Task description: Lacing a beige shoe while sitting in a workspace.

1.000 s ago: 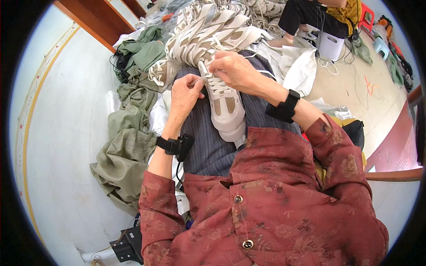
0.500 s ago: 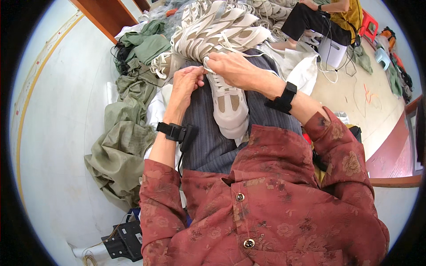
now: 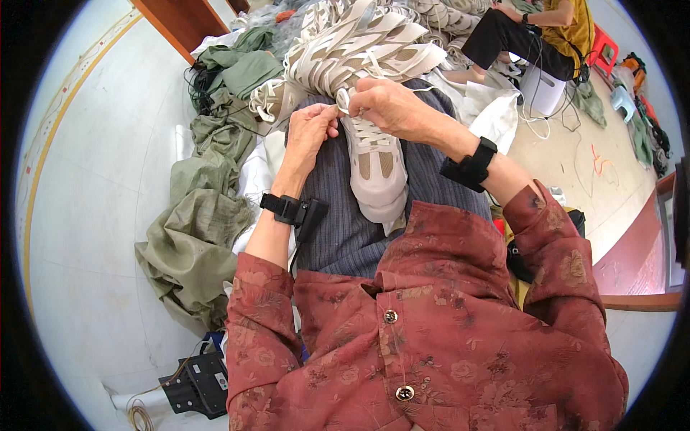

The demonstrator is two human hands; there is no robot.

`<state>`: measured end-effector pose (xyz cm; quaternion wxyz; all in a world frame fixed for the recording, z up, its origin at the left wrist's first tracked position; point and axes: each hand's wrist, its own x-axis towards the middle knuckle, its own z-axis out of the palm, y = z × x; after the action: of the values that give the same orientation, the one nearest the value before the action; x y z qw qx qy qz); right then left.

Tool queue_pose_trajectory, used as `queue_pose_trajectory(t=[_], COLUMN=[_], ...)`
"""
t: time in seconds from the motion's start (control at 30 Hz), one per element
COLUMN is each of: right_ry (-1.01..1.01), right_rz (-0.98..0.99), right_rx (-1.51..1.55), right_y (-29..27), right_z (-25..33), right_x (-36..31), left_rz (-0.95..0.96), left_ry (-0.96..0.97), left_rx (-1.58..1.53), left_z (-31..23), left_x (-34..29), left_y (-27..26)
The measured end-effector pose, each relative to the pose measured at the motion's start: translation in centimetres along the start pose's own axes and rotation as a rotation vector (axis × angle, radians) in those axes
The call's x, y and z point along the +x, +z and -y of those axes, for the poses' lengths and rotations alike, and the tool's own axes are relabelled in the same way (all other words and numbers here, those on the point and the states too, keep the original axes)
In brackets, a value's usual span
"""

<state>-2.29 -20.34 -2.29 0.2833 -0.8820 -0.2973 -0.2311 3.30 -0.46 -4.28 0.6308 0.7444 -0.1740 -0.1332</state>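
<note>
Few things here count as packaging: olive-green woven sacks (image 3: 194,237) lie crumpled in a heap on the pale floor at the person's left, and more of them (image 3: 244,68) are bunched farther up beside the stacked shoes. A white sack (image 3: 489,108) lies spread open on the floor to the right. No labels, signs or screens show.

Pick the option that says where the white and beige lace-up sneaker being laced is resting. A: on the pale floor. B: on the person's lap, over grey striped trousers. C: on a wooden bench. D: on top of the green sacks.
B: the white and beige lace-up sneaker lies on the grey striped trousers, with the left hand and right hand pinching its white lace at the far end.
</note>
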Motion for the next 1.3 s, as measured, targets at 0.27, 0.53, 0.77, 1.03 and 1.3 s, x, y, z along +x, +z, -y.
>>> queue_pose_trajectory(t=[0.27, 0.53, 0.77, 1.03, 1.3], right_ry=[-0.003, 0.059, 0.118, 0.285, 0.071], right_rz=[0.048, 0.049, 0.022, 0.143, -0.030], right_rx=[-0.053, 0.178, 0.246, 0.477, 0.037], right_y=[0.2, -0.5, -0.2, -1.4, -1.0], right_z=[0.7, 0.4, 0.2, 0.3, 0.9], right_x=[0.1, 0.0, 1.1, -0.2, 0.1], left_rz=[-0.004, 0.002, 0.007, 0.032, 0.035], left_ry=[0.021, 0.034, 0.017, 0.031, 0.073], left_rx=[-0.024, -0.022, -0.032, -0.019, -0.047], left_z=[-0.1, 0.3, 0.3, 0.4, 0.7], left_x=[-0.2, 0.0, -0.1, -0.5, -0.4], left_y=[0.0, -0.1, -0.1, -0.4, -0.3])
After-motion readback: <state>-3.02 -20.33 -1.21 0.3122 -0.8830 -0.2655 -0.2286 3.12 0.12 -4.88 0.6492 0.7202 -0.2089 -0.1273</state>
